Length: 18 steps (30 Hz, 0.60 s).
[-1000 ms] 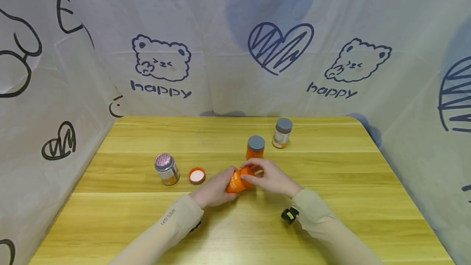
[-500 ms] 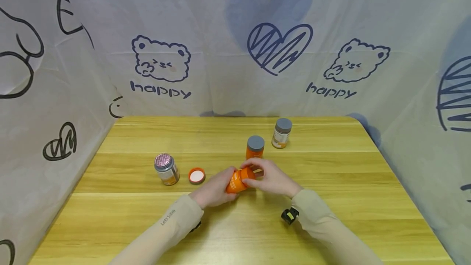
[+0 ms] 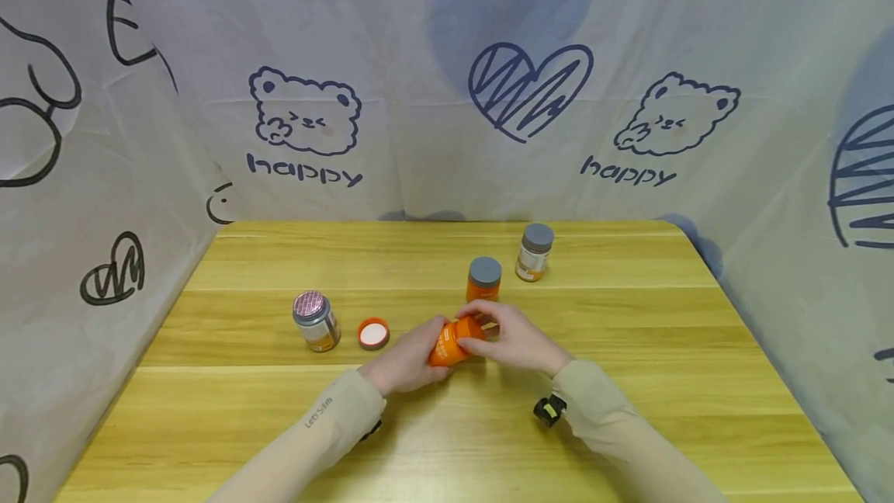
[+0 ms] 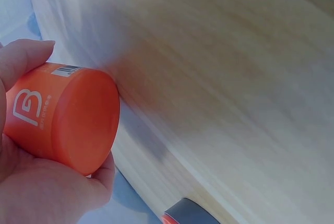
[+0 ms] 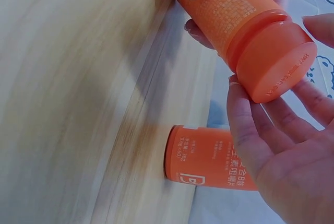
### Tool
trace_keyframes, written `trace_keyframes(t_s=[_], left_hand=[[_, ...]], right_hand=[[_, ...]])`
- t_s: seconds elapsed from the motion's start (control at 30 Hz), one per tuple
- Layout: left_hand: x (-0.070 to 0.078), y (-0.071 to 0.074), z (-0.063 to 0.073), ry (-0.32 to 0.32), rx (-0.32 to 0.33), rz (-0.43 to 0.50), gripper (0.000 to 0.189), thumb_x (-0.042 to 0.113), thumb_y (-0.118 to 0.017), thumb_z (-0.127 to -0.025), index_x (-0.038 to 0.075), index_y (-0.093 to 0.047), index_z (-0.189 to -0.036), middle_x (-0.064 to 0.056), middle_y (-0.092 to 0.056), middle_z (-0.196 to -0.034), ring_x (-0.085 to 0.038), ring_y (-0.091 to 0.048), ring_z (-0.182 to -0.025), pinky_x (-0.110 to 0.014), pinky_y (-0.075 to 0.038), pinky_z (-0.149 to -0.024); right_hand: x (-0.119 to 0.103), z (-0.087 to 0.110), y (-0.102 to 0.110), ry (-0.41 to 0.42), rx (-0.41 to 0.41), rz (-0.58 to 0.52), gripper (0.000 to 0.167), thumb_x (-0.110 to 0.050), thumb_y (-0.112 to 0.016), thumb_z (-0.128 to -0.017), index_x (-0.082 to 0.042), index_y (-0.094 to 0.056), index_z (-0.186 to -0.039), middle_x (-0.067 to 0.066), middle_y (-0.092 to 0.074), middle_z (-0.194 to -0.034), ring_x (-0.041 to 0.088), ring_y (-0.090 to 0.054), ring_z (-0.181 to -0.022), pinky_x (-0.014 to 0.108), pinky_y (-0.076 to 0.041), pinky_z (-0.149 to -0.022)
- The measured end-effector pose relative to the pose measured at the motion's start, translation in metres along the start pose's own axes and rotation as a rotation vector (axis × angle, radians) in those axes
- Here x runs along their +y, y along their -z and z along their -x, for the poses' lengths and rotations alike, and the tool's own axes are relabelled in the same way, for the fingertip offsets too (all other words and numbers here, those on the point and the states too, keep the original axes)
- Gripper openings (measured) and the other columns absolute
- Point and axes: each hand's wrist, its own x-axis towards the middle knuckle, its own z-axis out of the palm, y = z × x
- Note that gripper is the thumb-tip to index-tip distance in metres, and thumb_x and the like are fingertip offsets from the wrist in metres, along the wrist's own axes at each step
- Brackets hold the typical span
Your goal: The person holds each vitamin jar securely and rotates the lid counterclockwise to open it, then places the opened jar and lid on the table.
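An orange supplement bottle [image 3: 447,346] lies tilted in my left hand [image 3: 408,359], which grips it round the body. The bottle's base faces the camera in the left wrist view. My right hand [image 3: 517,338] holds the orange cap [image 5: 276,62] at the other end between thumb and fingers; in the right wrist view the fingers lie along its side and the thumb is at its edge. Just behind the hands stands another orange bottle with a grey cap [image 3: 485,274]. To the left, a loose cap with a white liner [image 3: 373,334] lies inside up on the table.
A grey bottle with a pink foil seal [image 3: 317,320] stands uncapped at the left of the wooden table [image 3: 628,317]. Farther back on the right is a grey-capped bottle [image 3: 535,253] with a pale label. A printed cloth [image 3: 419,99] hangs behind and at the sides.
My right thumb and fingers have shifted slightly on the orange cap. The left hand and the bottle stay in nearly the same place.
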Motion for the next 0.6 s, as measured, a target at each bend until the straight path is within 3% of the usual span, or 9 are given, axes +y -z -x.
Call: trace_keyframes(t_s=[0.4, 0.6], left_hand=[[-0.0011, -0.0012, -0.0011, 0.003, -0.001, 0.009, 0.050, 0.007, -0.077, -0.084, 0.004, -0.048, -0.124, -0.008, -0.061, -0.104, -0.017, -0.056, -0.086, -0.034, -0.048, -0.076], [-0.0013, -0.0011, -0.0008, 0.004, -0.002, 0.014, 0.049, 0.007, -0.077, -0.084, 0.004, -0.048, -0.124, -0.008, -0.062, -0.104, -0.017, -0.056, -0.086, -0.034, -0.049, -0.076]], right_hand=[[0.0034, -0.0012, -0.0014, -0.055, -0.003, 0.051, 0.042, -0.025, -0.072, -0.094, -0.005, -0.061, -0.128, 0.013, -0.065, -0.122, 0.021, -0.064, -0.103, 0.024, -0.056, -0.085], [0.0024, -0.0008, -0.0007, -0.060, -0.005, 0.090, 0.043, -0.028, -0.072, -0.093, -0.006, -0.061, -0.128, 0.012, -0.066, -0.119, 0.015, -0.064, -0.090, 0.023, -0.054, -0.079]])
